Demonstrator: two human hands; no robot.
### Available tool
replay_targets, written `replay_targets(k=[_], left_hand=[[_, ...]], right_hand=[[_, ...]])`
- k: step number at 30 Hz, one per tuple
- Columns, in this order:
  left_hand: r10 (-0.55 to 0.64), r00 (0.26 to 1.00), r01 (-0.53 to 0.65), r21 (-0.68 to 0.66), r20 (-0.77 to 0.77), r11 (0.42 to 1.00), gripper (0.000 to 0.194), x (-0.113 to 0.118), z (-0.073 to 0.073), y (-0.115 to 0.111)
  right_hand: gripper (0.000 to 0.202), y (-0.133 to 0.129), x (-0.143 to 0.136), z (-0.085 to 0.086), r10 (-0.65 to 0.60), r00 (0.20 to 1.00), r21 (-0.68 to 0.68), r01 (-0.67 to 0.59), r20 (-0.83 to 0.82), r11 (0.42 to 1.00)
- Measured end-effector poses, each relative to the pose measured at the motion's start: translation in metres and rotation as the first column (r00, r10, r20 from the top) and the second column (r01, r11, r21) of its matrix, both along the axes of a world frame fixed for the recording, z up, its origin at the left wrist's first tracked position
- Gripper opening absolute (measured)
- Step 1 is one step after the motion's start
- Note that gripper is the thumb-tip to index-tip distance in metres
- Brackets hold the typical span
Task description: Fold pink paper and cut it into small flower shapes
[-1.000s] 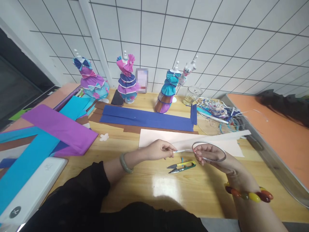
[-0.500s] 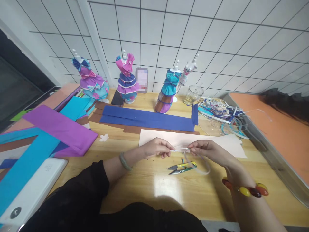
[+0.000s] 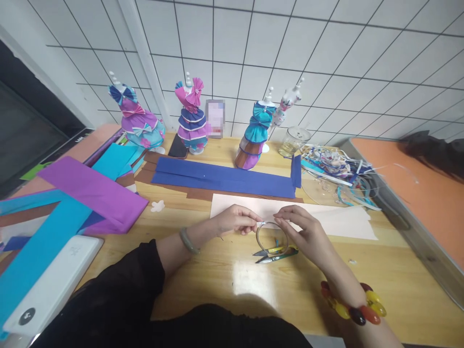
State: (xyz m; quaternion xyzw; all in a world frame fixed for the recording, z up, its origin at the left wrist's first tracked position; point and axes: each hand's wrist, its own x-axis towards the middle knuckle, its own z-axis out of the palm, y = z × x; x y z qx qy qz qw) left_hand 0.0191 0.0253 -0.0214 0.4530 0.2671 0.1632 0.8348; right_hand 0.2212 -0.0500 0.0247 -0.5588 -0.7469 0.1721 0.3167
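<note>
Over the pale paper strip [image 3: 337, 220], my left hand [image 3: 241, 220] pinches a small white piece at the end of a thin looped cord [image 3: 257, 237]. My right hand [image 3: 299, 223] is closed, thumb and fingertips together at the loop's upper right side. The ring-shaped loop hangs between the hands. Below it, on the wooden table [image 3: 203, 290], lie two small snips [image 3: 277, 255], one with yellow handles and one with dark green ones.
Small mannequins in paper dresses [image 3: 192, 121] stand along the wall with a glass [image 3: 294, 141]. Blue paper [image 3: 224, 179] lies before them. Scraps [image 3: 333, 164] pile up at back right. Purple paper [image 3: 94, 193] and a white device [image 3: 54, 285] are at left.
The cord has drawn from a wide, trailing curve into a small round loop. My right hand has shifted slightly left and its wrist has turned. My left hand has hardly moved.
</note>
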Motion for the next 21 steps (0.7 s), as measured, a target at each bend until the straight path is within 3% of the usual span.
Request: replay_targets(k=[6,12,16,21], left_hand=[[0.004,1.0,-0.004,0.036,0.005,0.999,0.033,-0.001,0.003,-0.001],[0.012,1.0,-0.01,0.093,-0.024,0.996,0.03,0.0,0.005,-0.003],[0.004,1.0,0.0,0.12,-0.029,0.993,0.027,0.0,0.006,-0.003],[-0.006,0.999,0.01,0.094,-0.045,0.995,0.025,-0.001,0.003,-0.001]], right_hand=[[0.018,-0.003,-0.021,0.003,0.101,0.986,0.095,-0.114,0.135,0.989],[0.016,-0.003,-0.028,0.002,0.096,0.96,0.123,-0.132,0.262,0.984],[0.014,-0.004,-0.029,0.003,0.112,0.971,0.077,-0.131,0.211,0.988],[0.013,-0.002,-0.026,-0.002,0.079,0.997,-0.02,-0.079,0.014,0.997]])
